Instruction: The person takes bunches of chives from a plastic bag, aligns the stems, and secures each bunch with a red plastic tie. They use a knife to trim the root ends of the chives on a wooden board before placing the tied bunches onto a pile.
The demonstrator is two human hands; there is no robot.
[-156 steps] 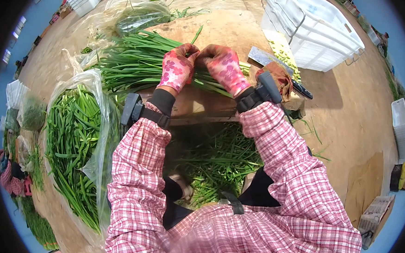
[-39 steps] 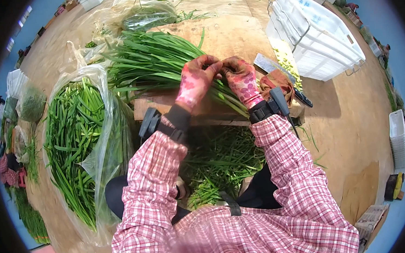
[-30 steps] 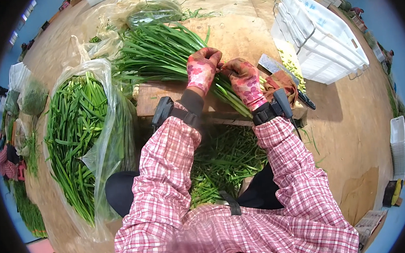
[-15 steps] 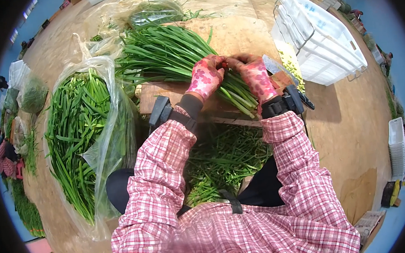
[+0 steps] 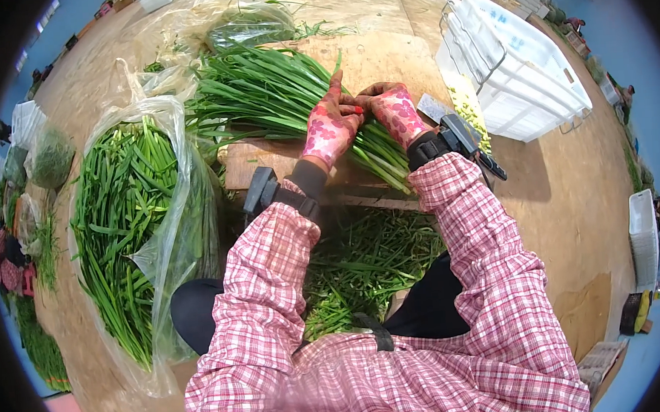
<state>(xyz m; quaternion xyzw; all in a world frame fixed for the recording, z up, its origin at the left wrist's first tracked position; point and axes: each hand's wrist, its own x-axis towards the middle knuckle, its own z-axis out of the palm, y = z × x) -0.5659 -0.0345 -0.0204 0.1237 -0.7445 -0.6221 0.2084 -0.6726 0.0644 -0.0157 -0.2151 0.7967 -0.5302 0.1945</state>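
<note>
Two hands meet over a bundle of long, flat green stalks with pale stem ends [image 5: 270, 96], which lies across a tan wooden board [image 5: 389, 59].
At the board's near side, the left hand [image 5: 333, 126], in a pink floral glove, has one finger raised and the others bent; the right hand [image 5: 394, 113], gloved alike, curls its fingers to meet them. Whether either pinches something cannot be told. The stem ends reach the board's near edge, so a sideways tug could spread the bundle or slide stalks onto the loose green clippings [image 5: 371, 264] below it. A broad grey blade with a black handle [image 5: 436, 109] lies at the board's right side, close to the right wrist; a careless outward swing could knock it or catch the sleeve.
</note>
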